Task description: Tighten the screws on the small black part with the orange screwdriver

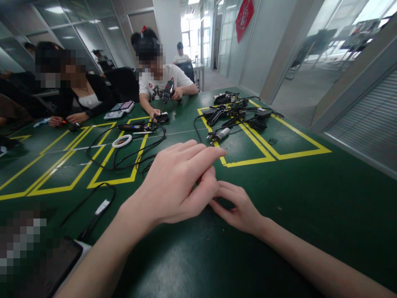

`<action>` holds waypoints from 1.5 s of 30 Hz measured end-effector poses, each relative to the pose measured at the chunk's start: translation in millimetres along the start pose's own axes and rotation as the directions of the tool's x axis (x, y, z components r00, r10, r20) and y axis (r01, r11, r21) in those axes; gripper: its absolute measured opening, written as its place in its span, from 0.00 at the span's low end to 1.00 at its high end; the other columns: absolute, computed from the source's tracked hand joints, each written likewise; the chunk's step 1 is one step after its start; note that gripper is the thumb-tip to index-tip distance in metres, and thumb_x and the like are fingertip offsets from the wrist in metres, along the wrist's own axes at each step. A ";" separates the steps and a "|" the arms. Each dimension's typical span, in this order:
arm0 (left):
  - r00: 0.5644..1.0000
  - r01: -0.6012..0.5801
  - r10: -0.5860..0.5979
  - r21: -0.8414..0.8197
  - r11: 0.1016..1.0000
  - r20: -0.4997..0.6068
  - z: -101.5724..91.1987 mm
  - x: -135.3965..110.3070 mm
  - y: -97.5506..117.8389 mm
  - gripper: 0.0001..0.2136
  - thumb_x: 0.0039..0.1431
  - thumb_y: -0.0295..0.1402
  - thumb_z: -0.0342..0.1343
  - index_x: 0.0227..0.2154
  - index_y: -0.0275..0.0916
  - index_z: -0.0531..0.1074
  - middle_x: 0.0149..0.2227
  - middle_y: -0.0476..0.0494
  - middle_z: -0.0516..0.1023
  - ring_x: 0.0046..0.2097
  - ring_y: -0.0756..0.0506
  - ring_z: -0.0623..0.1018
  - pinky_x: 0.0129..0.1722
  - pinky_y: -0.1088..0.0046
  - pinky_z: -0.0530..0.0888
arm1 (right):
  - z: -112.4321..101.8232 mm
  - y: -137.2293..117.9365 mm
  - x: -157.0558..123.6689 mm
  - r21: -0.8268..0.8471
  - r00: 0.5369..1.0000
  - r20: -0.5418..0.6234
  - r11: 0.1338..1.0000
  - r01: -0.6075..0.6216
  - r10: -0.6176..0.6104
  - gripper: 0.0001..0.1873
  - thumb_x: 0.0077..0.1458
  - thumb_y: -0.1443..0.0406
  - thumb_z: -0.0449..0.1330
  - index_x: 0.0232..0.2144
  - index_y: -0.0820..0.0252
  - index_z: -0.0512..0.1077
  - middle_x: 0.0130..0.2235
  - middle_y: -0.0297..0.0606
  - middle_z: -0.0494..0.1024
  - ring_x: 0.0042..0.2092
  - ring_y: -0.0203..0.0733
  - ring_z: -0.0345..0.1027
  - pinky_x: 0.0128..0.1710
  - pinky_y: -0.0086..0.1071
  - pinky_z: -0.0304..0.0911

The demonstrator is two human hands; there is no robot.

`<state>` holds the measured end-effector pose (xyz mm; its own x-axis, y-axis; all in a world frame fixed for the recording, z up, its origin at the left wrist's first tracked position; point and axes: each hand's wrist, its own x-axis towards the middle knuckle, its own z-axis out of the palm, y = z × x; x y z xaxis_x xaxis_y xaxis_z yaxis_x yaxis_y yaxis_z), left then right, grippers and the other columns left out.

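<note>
My left hand (pixel 180 182) is held above the green table (pixel 294 194), seen from its back, with the thumb and fingers bent together. Close beside it on the right, my right hand (pixel 238 207) has thumb and fingers brought together in a pinch, their tips meeting the left fingers. Anything between the two hands is hidden behind the left one. Beyond them lie a silver cylinder (pixel 222 134) like a small motor, black parts with tangled cables (pixel 232 114), and a small dark coil spring (pixel 273 141).
Yellow tape (pixel 248 161) marks rectangles on the table. At left are a white ring (pixel 122 141), a black corded tool (pixel 133 127) and a dark-screened device (pixel 66 260). Across the table, a person holds a drill (pixel 168 92); another person (pixel 83 95) sits farther left.
</note>
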<state>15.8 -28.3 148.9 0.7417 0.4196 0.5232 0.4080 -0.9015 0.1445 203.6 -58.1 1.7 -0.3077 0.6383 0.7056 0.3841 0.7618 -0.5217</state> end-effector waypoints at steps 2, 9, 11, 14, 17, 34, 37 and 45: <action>1.000 0.002 -0.003 0.015 1.000 0.003 0.4 -0.7 -1.5 0.17 0.70 0.28 0.43 0.49 0.32 0.76 0.35 0.42 0.81 0.36 0.46 0.78 0.36 0.70 0.71 | 0.4 0.1 -0.3 0.001 1.000 -0.005 1.000 0.001 -0.001 0.04 0.63 0.70 0.61 0.36 0.57 0.73 0.36 0.39 0.80 0.37 0.39 0.77 0.37 0.30 0.74; 0.999 -0.029 0.030 0.034 0.999 -0.032 5.6 -1.6 -3.8 0.15 0.72 0.34 0.51 0.55 0.36 0.74 0.28 0.50 0.79 0.29 0.50 0.76 0.33 0.74 0.69 | 2.1 2.6 -2.4 0.004 1.000 0.001 1.000 -0.007 0.007 0.04 0.63 0.70 0.60 0.39 0.57 0.73 0.38 0.40 0.81 0.39 0.41 0.78 0.39 0.32 0.74; 0.999 -0.038 0.038 0.024 0.999 -0.007 5.5 -0.9 -2.3 0.12 0.71 0.34 0.51 0.50 0.35 0.76 0.28 0.49 0.79 0.29 0.50 0.76 0.32 0.74 0.68 | 1.6 2.3 -1.7 -0.001 1.000 0.000 1.000 0.000 0.000 0.04 0.64 0.69 0.60 0.41 0.57 0.73 0.37 0.39 0.81 0.38 0.41 0.78 0.38 0.32 0.74; 0.999 -0.040 0.040 -0.006 0.999 0.014 3.9 -0.3 0.2 0.12 0.67 0.29 0.49 0.44 0.34 0.76 0.31 0.45 0.79 0.32 0.48 0.76 0.32 0.72 0.69 | 0.7 1.5 -0.3 -0.002 1.000 0.000 1.000 0.019 -0.019 0.04 0.64 0.69 0.59 0.41 0.57 0.72 0.37 0.39 0.80 0.37 0.41 0.77 0.37 0.32 0.73; 1.000 -0.016 0.017 -0.030 0.999 0.020 3.0 -0.3 0.9 0.13 0.64 0.27 0.47 0.45 0.34 0.76 0.33 0.45 0.79 0.32 0.48 0.77 0.33 0.72 0.70 | 0.1 1.0 0.2 -0.002 1.000 0.015 1.000 0.027 -0.027 0.05 0.64 0.69 0.58 0.42 0.56 0.71 0.37 0.39 0.80 0.37 0.41 0.77 0.36 0.32 0.73; 0.999 -0.014 0.016 -0.041 0.999 0.038 4.2 -2.6 1.3 0.13 0.65 0.29 0.49 0.48 0.34 0.75 0.32 0.47 0.79 0.32 0.49 0.77 0.32 0.73 0.71 | 1.5 3.0 -1.6 -0.022 0.999 0.034 0.999 0.039 -0.038 0.03 0.65 0.67 0.58 0.42 0.56 0.70 0.36 0.40 0.80 0.36 0.42 0.76 0.34 0.33 0.72; 0.999 -0.010 0.013 -0.060 0.998 0.048 3.2 -2.0 1.8 0.18 0.61 0.25 0.47 0.51 0.33 0.73 0.40 0.41 0.79 0.37 0.47 0.78 0.34 0.73 0.73 | 2.1 2.6 -1.8 -0.030 0.998 0.059 0.999 0.031 -0.030 0.06 0.62 0.65 0.61 0.43 0.56 0.70 0.37 0.40 0.80 0.37 0.44 0.77 0.35 0.34 0.72; 0.997 -0.077 0.075 0.086 0.993 0.029 8.3 -6.1 -4.3 0.14 0.70 0.26 0.47 0.52 0.39 0.74 0.48 0.41 0.80 0.41 0.49 0.81 0.37 0.76 0.74 | 3.7 2.8 -2.0 -0.096 0.994 0.107 0.995 0.016 -0.005 0.07 0.61 0.66 0.62 0.43 0.56 0.70 0.38 0.40 0.81 0.38 0.44 0.78 0.35 0.34 0.72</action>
<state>14.0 -26.0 138.2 0.7853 0.3537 0.5081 0.3938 -0.9187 0.0309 202.1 -56.8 -2.9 -0.4011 0.6424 0.6530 0.4608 0.7576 -0.4623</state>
